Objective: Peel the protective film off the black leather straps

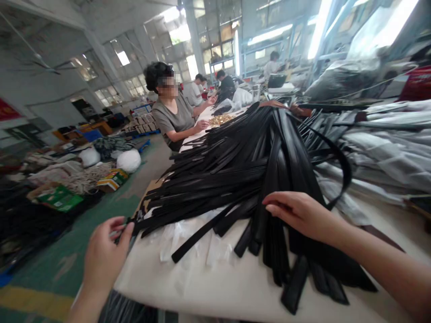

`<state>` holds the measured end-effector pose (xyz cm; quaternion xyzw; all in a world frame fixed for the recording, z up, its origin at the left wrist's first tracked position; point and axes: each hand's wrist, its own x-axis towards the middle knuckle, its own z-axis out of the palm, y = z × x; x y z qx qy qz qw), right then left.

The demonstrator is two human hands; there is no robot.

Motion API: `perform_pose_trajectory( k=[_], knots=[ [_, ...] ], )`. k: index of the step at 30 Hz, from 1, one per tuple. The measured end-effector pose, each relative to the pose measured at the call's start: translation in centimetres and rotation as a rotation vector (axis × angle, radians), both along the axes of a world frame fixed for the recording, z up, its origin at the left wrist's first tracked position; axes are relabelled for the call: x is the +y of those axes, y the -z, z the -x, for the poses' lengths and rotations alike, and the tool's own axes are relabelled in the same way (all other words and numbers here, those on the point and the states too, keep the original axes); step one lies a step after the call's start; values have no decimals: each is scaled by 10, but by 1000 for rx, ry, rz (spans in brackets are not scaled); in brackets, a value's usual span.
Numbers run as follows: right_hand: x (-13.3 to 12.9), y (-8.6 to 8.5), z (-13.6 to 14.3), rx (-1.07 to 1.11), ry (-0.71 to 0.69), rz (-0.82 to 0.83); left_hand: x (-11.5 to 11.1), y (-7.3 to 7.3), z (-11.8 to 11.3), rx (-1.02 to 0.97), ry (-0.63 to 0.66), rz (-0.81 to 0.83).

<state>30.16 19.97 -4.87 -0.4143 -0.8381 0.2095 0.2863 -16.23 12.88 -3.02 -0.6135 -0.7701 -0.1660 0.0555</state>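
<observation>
A large heap of black straps (pixel 235 175) fans out over a pale tabletop (pixel 175 282), some ends hanging toward the near edge. At the left edge of the heap, my left hand (pixel 107 251) has its thumb and fingers closed on the end of a black strap (pixel 138 225). My right hand (pixel 296 211) lies over the straps at the right, fingers together and bent downward; what they hold, if anything, is hidden. Thin clear plastic (pixel 182 237) lies under the strap ends between my hands.
Across the table's left side, a person (pixel 178 112) handles small gold-coloured pieces (pixel 220 119). More people sit farther back. Plastic-wrapped bundles (pixel 393 152) lie at the right. Boxes, including a green one (pixel 60 198), and white sacks (pixel 129 160) stand on the floor at the left.
</observation>
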Motion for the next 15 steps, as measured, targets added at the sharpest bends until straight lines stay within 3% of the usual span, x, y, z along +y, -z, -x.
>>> perform_pose_trajectory(
  k=[3,5,9,12,15],
  knots=[
    [-3,0,4,-44,-57,-9,-3,8,-59,-177,234,-2],
    [-7,1,6,-66,-93,-8,0,11,-87,-294,317,-34],
    [-14,1,10,-84,-154,-25,-8,6,-115,-452,231,-137],
    [-22,-3,15,-63,-231,-95,-39,5,-131,-473,165,-252],
    [-36,-11,36,-94,-349,-237,-74,17,-150,-463,212,-369]
  ],
)
